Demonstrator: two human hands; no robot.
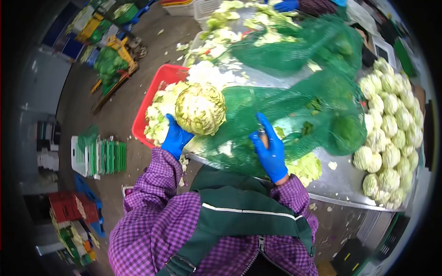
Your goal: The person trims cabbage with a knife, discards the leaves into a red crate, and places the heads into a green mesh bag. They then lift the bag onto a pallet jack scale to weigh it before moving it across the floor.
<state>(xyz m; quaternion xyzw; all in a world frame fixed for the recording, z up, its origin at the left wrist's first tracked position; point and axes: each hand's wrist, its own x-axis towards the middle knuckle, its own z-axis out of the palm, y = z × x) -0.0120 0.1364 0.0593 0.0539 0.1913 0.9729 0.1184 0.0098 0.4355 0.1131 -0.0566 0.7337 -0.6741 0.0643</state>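
Note:
My left hand point(176, 139), in a blue glove, grips a large cabbage point(200, 109) from below and its left side, with the thumb standing up. The cabbage has loose, ruffled yellow-green leaves and is over the edge of a red crate point(146, 103) full of cut leaves. In my right hand point(271, 154), also gloved in blue, is a knife point(263, 138) by its wooden handle; its blade is hard to make out. Beneath the knife lies green mesh netting point(241, 110), spread over the metal table point(338, 184). A loose leaf point(307, 169) lies beside my right wrist.
Trimmed cabbages point(391, 129) are piled at the table's right end. More netting point(294, 50) and leaf scraps point(221, 34) cover the far side, where another person's gloved hand point(286, 5) shows. Stacked green and white crates point(103, 155) stand on the floor at left.

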